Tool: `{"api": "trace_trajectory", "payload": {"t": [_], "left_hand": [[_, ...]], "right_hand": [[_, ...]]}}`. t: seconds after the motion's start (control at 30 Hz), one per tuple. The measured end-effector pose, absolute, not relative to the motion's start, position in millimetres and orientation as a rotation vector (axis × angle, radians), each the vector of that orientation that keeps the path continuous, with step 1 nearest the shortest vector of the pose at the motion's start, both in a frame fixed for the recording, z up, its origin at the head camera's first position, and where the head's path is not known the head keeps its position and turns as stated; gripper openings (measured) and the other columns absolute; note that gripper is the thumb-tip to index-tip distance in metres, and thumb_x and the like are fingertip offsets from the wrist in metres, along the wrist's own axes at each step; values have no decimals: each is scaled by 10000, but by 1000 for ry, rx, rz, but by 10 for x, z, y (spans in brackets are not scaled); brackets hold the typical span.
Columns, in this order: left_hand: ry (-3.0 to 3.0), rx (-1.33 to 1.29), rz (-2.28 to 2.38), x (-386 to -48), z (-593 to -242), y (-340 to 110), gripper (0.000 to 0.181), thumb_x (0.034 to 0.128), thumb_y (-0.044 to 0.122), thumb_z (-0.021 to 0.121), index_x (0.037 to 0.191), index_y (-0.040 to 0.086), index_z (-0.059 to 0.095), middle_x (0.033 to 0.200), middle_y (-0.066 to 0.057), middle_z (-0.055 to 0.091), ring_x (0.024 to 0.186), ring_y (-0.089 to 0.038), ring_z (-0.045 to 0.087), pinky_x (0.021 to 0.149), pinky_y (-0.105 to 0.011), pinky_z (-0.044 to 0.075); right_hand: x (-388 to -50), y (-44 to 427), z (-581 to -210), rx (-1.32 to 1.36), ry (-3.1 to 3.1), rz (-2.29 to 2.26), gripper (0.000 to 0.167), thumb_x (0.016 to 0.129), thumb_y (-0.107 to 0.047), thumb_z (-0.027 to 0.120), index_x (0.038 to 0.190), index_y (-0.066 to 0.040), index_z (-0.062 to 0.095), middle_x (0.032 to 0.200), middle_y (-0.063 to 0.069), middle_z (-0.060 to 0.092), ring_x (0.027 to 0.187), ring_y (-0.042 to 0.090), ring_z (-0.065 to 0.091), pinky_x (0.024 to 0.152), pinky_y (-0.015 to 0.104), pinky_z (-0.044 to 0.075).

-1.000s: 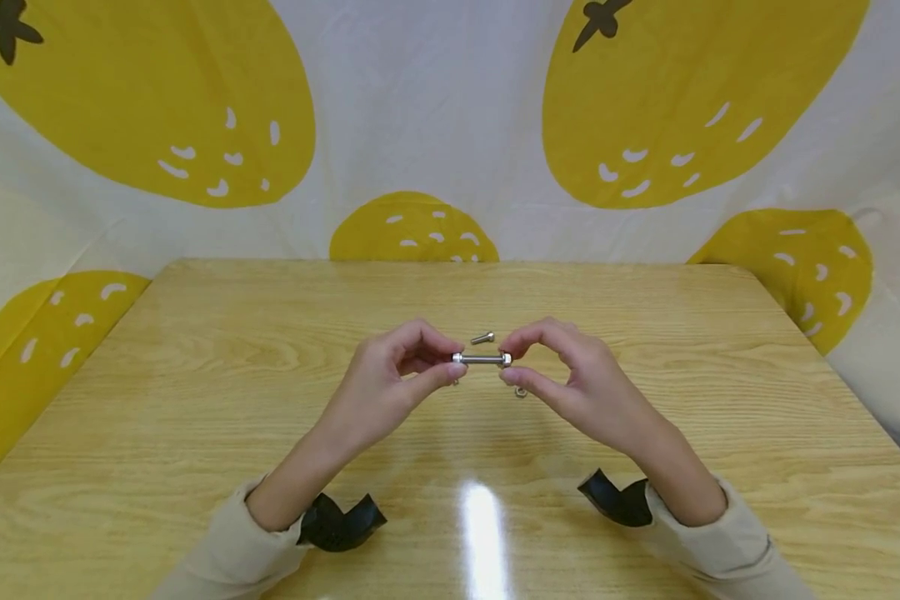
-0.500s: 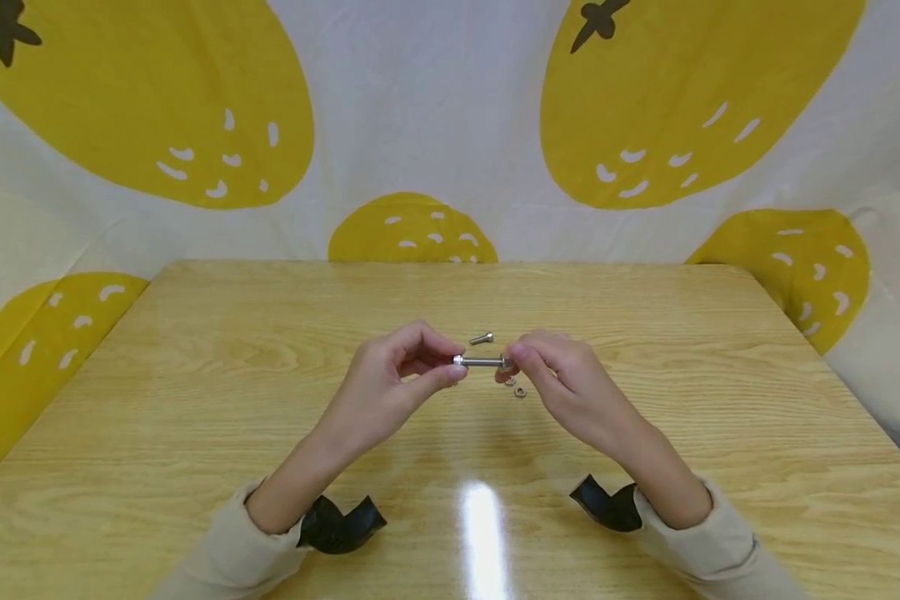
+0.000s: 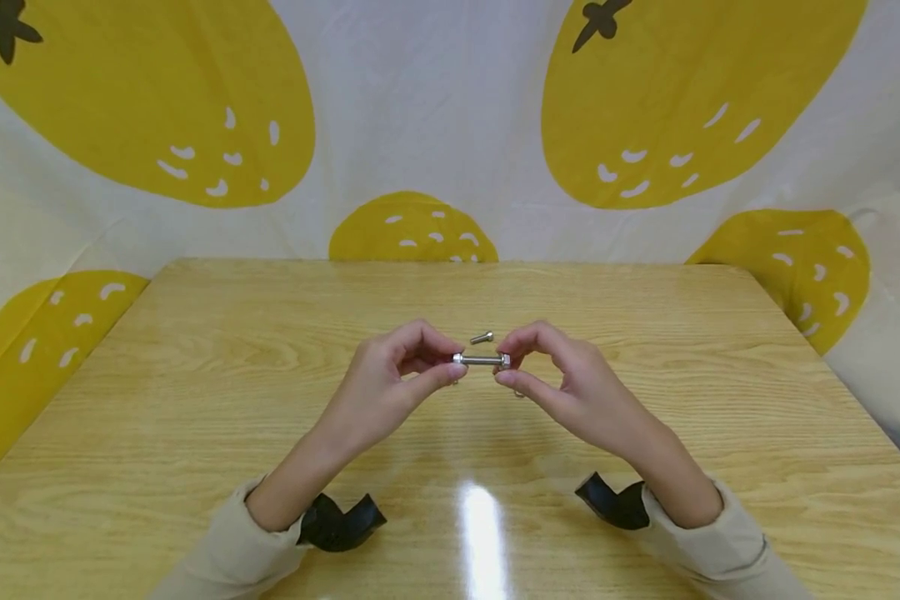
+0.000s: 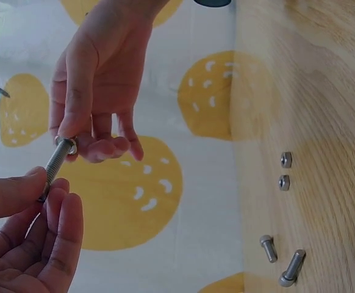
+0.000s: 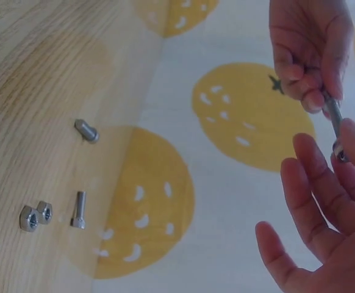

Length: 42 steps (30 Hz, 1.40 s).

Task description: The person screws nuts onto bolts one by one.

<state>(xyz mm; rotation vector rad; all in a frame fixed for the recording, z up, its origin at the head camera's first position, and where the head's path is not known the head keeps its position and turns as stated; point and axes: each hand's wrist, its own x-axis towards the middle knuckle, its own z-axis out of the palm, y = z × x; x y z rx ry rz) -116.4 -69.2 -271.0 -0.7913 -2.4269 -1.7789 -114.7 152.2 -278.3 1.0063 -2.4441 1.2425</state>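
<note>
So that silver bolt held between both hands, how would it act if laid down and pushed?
The bolt would probably roll, since its shaft looks round, though its wider ends might make it wobble. It's likely stiff, spanning straight between the hands, and perhaps heavy for its size, given its metallic shine.

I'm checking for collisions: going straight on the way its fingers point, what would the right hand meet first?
Beyond the nut the right hand pinches, probably the left hand at the other end of the bolt; depth is unclear.

Right hand [image 3: 596, 383] rotating back, thumb returning to near side of pinched nut [image 3: 506, 361], partly covering loose nuts [image 5: 28, 219] in head view.
</note>
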Motion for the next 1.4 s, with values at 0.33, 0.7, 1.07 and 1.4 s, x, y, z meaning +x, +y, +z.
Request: {"api": "trace_trajectory", "payload": {"t": [0.33,0.7,1.07,1.4], "left_hand": [[-2432,-782,-1785,-1163,-2715,-693,123,830,63,687,941,46,638,920,-48,679,773,-161,660,686,-256,552],[-2442,-781,-1768,-1157,-2721,-683,123,835,69,683,949,53,638,929,-49,682,777,-129,658,705,-271,553],[-2449,-775,-1754,-1165,-2721,-685,109,840,82,681,940,66,639,928,-32,680,772,-98,655,712,-290,553],[-2445,-774,-1764,-1157,-2711,-686,104,841,79,679,934,61,636,915,-35,680,777,-140,664,700,-272,551]], "right_hand": [[-1150,1481,-2790,920,-2531,1223,150,956,-146,520,854,-145,631,784,-87,644,739,59,551,692,261,452],[-1141,1501,-2761,818,-2593,1261,147,960,-196,521,939,-113,640,865,-45,666,831,103,571,776,309,463],[-1139,1525,-2775,1005,-2441,1239,236,828,-40,679,1035,-97,581,909,-54,634,813,52,574,736,238,481],[-1115,1504,-2766,897,-2526,1259,95,897,-120,611,992,-120,609,833,-62,646,747,62,577,670,256,474]]}}
